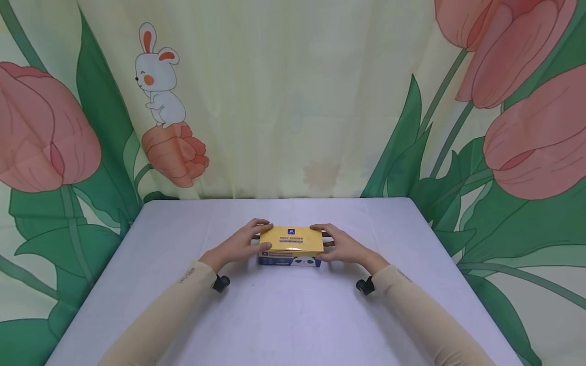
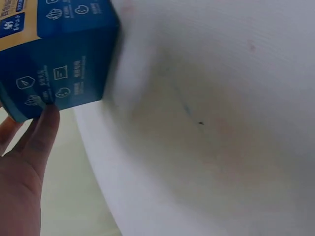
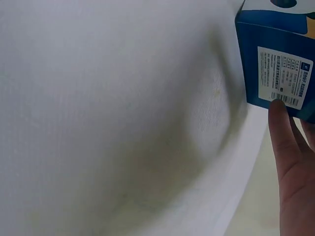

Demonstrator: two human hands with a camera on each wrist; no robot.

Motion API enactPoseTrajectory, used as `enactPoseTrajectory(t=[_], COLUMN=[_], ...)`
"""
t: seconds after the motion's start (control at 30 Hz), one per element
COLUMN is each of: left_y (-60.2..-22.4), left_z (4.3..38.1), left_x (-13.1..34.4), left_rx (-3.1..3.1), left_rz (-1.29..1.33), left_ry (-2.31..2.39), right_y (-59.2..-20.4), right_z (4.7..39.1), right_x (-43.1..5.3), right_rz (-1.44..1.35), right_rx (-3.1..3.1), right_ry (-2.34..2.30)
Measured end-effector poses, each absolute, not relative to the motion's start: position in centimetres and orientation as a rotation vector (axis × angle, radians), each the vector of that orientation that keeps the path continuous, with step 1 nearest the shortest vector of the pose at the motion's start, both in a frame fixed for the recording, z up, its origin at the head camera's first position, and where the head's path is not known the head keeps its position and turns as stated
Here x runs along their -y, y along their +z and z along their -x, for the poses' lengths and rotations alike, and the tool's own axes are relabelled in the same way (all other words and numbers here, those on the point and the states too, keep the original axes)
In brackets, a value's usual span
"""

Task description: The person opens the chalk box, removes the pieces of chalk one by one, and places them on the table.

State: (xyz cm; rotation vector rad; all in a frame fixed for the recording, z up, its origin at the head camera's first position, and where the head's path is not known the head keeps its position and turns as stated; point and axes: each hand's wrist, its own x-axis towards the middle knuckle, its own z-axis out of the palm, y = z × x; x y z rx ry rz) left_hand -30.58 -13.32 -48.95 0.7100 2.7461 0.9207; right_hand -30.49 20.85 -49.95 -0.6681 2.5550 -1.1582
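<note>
A cardboard box with a yellow top (image 1: 291,239) and blue sides is in the middle of the table, its front showing a panda print. My left hand (image 1: 240,243) grips its left end, thumb by the front edge and fingers toward the back. From the other side my right hand (image 1: 344,244) grips the right end in much the same way. In the left wrist view, a fingertip of the left hand (image 2: 29,162) touches the blue end panel (image 2: 59,69) with white icons. A white barcode label (image 3: 284,76) marks the opposite end in the right wrist view, with a fingertip of the right hand (image 3: 295,162) on its edge.
A white cloth covers the table (image 1: 293,315). Behind it hangs a curtain (image 1: 284,101) printed with tulips and a rabbit. Small black wrist cameras sit under both wrists, the left camera (image 1: 221,283) and the right camera (image 1: 365,285), close above the cloth.
</note>
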Motion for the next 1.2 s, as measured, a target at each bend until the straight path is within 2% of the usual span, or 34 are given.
enactPoseTrajectory(t=[0.23,1.0,1.2], left_y=[-47.8,-45.3,-44.8], left_z=[30.7,30.1,30.0], left_x=[12.9,11.6,10.9], left_rx=[-2.783,-2.823,-2.866], left_rz=[-0.725,-1.157,-1.112], left_ry=[0.798,0.271,0.110], right_y=[-50.0,-51.1,-51.2], right_z=[30.6,29.8,29.7], right_x=[-20.8,-20.8,-20.6], right_rz=[0.641,0.572,0.570], right_rx=[-2.507,-2.433,-2.439], right_ry=[-1.220,-1.346,-1.344])
